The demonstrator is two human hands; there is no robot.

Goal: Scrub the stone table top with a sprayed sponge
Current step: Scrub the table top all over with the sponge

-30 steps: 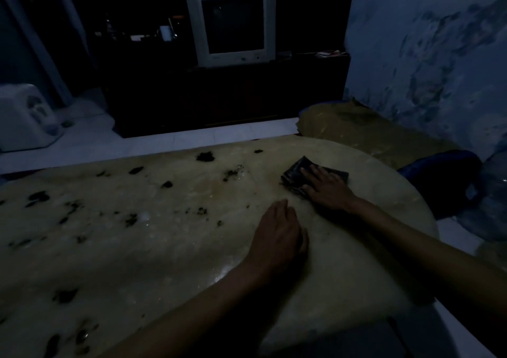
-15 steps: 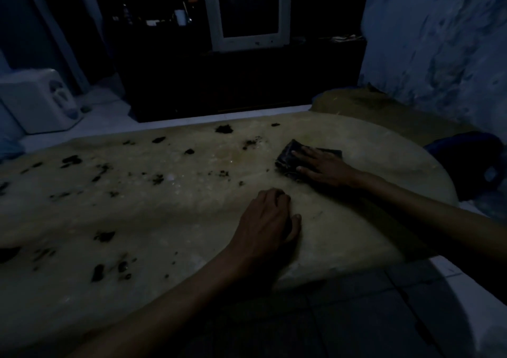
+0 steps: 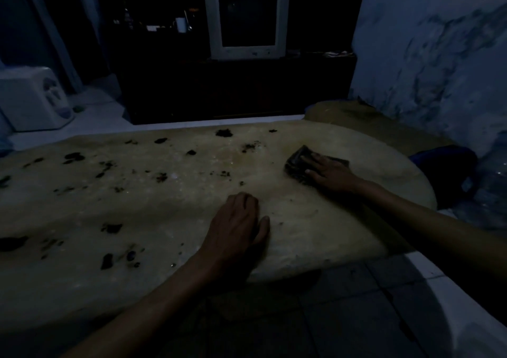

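The pale stone table top (image 3: 164, 209) fills the middle of the dim view, dotted with dark patches. A dark sponge (image 3: 296, 162) lies flat on its right part. My right hand (image 3: 329, 173) presses down on the sponge with straight fingers spread over it. My left hand (image 3: 238, 226) rests on the stone near the front edge, below and left of the sponge, fingers slightly bent and holding nothing.
A white monitor (image 3: 247, 22) stands on a dark cabinet behind the table. A white appliance (image 3: 33, 97) sits on the floor at far left. A tan cushion (image 3: 365, 121) and a dark blue object (image 3: 447, 173) lie at the table's right end by the wall.
My right hand and the sponge slid a little left over the stone. My left hand stayed planted. The camera shifted, so the table sits lower in view than half a second ago.
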